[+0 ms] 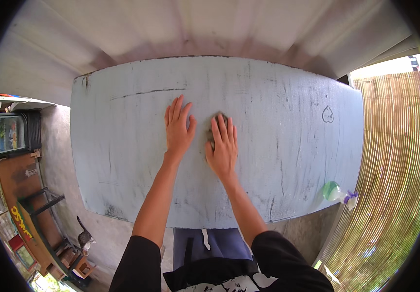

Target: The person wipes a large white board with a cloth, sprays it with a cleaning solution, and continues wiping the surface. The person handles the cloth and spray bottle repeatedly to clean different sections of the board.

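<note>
A scuffed, light-blue painted table [137,124] spans the view in front of me, with dark streaks, a long dark line and a small drawn heart on its top. My left hand [179,126] rests on the tabletop left of centre, fingers spread, with nothing in it. Just right of the middle, my right hand [222,146] lies over a dark, crumpled cloth or pad [210,134] and presses it to the surface; most of it is hidden under the palm and fingers. A clear spray bottle [331,191] with greenish liquid and a purple-and-white nozzle stands near the table's right front corner.
Beyond the table's far edge hangs a pale draped sheet or curtain [202,25]. A bamboo blind [389,157] runs along the right side. At the left are a glass tank [3,133] and a wooden shelf unit [16,182]. A cat [85,238] is on the concrete floor at the lower left.
</note>
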`<control>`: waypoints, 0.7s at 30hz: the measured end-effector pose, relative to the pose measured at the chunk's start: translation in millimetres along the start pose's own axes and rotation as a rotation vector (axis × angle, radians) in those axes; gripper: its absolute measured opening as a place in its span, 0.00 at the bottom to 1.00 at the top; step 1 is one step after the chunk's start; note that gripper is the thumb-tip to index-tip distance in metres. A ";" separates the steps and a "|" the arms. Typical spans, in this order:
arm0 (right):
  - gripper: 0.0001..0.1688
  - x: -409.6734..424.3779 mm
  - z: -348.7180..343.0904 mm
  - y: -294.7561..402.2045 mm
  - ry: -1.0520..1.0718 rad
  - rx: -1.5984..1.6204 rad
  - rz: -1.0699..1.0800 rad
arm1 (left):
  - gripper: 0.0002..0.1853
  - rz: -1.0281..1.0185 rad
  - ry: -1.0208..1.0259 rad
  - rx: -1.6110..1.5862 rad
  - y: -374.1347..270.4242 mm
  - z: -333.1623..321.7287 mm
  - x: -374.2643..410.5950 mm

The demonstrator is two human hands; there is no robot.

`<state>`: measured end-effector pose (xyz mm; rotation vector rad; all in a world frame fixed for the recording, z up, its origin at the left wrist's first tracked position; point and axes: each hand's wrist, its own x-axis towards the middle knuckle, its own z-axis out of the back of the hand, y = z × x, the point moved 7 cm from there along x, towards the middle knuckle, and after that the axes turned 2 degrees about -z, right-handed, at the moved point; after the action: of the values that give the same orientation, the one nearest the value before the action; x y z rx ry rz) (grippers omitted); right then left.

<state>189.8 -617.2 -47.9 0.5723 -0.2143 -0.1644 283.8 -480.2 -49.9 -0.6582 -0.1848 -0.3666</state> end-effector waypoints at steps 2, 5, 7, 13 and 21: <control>0.41 50.0 -6.1 -7.2 -0.006 -0.009 0.043 | 0.20 -0.015 0.005 0.163 4.3 -16.0 -0.2; 0.39 113.3 -19.9 -18.2 -0.030 -0.041 0.081 | 0.20 0.019 0.036 0.210 5.3 -18.9 -2.7; 0.38 156.8 -27.1 -25.0 -0.061 -0.073 0.091 | 0.20 0.044 0.056 0.196 4.8 -17.2 1.1; 0.36 235.1 -30.9 -47.7 -0.132 -0.031 -0.008 | 0.20 0.063 0.110 0.221 -2.9 -24.1 7.1; 0.41 50.0 -4.9 -14.1 0.015 0.018 -0.031 | 0.21 0.091 0.085 0.179 4.6 -17.4 3.9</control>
<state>237.9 -637.0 -51.9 0.5951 -0.1928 -0.1886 290.1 -488.8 -64.9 -0.4719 -0.1052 -0.2859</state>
